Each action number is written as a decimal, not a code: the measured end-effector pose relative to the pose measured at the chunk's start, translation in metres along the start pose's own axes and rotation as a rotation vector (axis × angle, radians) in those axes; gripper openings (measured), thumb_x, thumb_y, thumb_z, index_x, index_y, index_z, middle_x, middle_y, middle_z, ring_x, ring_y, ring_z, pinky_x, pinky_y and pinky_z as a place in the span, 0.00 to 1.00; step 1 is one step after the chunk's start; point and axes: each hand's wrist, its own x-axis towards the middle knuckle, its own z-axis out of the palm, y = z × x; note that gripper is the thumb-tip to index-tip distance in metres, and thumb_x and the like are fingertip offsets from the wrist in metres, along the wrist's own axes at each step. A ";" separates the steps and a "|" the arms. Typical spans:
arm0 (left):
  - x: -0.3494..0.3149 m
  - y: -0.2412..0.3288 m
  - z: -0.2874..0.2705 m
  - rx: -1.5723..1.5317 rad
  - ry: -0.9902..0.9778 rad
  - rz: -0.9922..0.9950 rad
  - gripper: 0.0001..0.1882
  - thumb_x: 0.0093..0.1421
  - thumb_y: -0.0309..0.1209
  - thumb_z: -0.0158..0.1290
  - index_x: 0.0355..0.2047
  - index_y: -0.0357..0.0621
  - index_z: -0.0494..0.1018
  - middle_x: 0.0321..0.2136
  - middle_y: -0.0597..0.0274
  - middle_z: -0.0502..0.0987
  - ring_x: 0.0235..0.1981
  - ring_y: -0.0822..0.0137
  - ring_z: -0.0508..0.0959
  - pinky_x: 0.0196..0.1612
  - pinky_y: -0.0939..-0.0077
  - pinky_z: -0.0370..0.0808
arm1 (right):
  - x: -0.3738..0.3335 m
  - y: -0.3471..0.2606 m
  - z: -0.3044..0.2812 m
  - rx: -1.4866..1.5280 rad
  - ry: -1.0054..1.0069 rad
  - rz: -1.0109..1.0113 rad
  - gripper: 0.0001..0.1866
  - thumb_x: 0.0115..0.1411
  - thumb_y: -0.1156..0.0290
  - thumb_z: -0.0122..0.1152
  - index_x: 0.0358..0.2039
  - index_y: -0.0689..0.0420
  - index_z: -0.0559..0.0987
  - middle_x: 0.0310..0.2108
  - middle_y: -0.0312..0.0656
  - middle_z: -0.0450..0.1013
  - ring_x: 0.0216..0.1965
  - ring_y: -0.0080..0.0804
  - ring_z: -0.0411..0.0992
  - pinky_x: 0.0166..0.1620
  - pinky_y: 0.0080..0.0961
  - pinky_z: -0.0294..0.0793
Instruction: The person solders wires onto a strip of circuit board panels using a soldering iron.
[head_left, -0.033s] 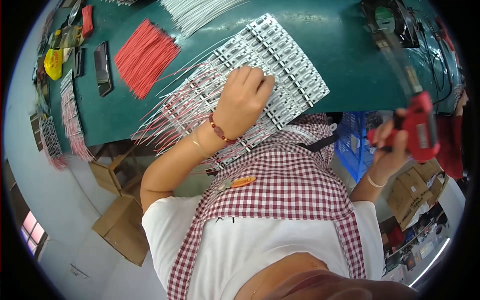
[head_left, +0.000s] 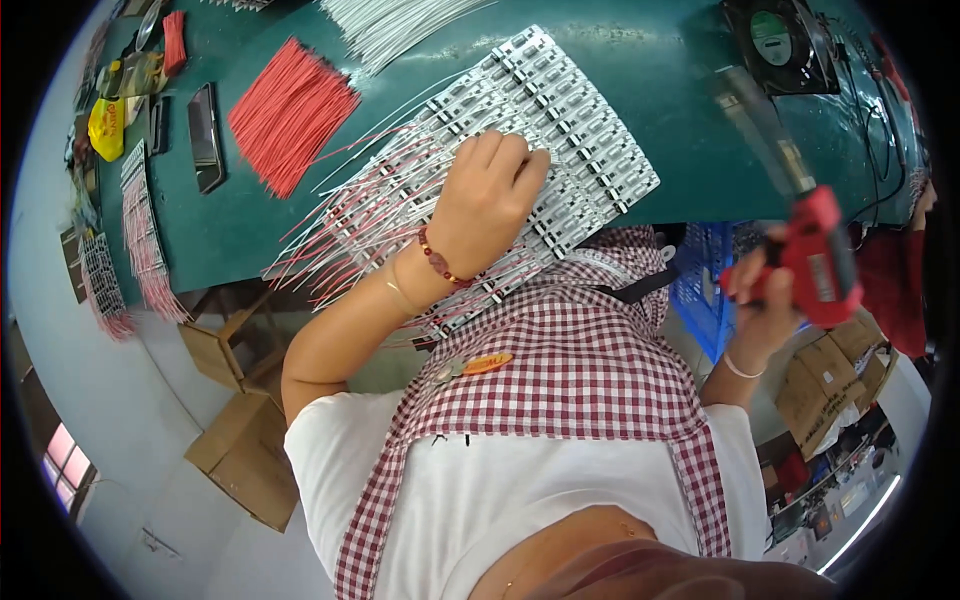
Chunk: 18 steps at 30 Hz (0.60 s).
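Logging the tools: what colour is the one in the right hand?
The tool has a mostly red body with dark parts; the head view shows it.

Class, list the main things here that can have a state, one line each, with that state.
Left hand: fingers curled, on the panel
Right hand: closed around the red tool
Red tool: held, blurred
Panel: wires across its left part, jutting past the edge of the table
Red wire pile: loose
White wire pile: loose
Phone: lying flat, screen dark

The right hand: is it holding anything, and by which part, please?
The right hand holds a red gun-shaped hand tool by its handle.
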 end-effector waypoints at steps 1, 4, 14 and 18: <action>0.000 0.000 0.001 -0.003 -0.008 0.002 0.15 0.47 0.20 0.52 0.37 0.37 0.76 0.27 0.60 0.68 0.29 0.61 0.69 0.34 0.68 0.67 | -0.013 0.007 0.001 -0.008 -0.046 0.079 0.22 0.63 0.65 0.60 0.51 0.67 0.69 0.22 0.40 0.70 0.20 0.20 0.65 0.24 0.18 0.65; 0.004 0.000 0.002 0.007 -0.013 0.004 0.15 0.47 0.19 0.52 0.37 0.37 0.76 0.27 0.60 0.68 0.29 0.61 0.69 0.34 0.68 0.67 | -0.045 0.031 0.003 -0.100 -0.103 0.255 0.25 0.62 0.61 0.61 0.51 0.67 0.68 0.22 0.39 0.70 0.18 0.20 0.63 0.22 0.17 0.62; 0.000 -0.002 0.003 0.035 -0.001 0.028 0.12 0.46 0.24 0.51 0.33 0.36 0.73 0.27 0.59 0.65 0.30 0.62 0.67 0.33 0.69 0.66 | -0.063 0.067 -0.004 -0.421 -0.258 0.207 0.15 0.52 0.73 0.67 0.41 0.62 0.79 0.32 0.42 0.76 0.30 0.32 0.75 0.34 0.25 0.73; 0.001 0.000 0.003 0.044 -0.002 0.014 0.10 0.46 0.24 0.51 0.32 0.36 0.73 0.27 0.59 0.65 0.30 0.62 0.67 0.34 0.69 0.66 | -0.055 0.065 0.003 -0.552 -0.315 0.036 0.12 0.51 0.72 0.67 0.37 0.62 0.80 0.29 0.43 0.74 0.25 0.36 0.74 0.30 0.25 0.72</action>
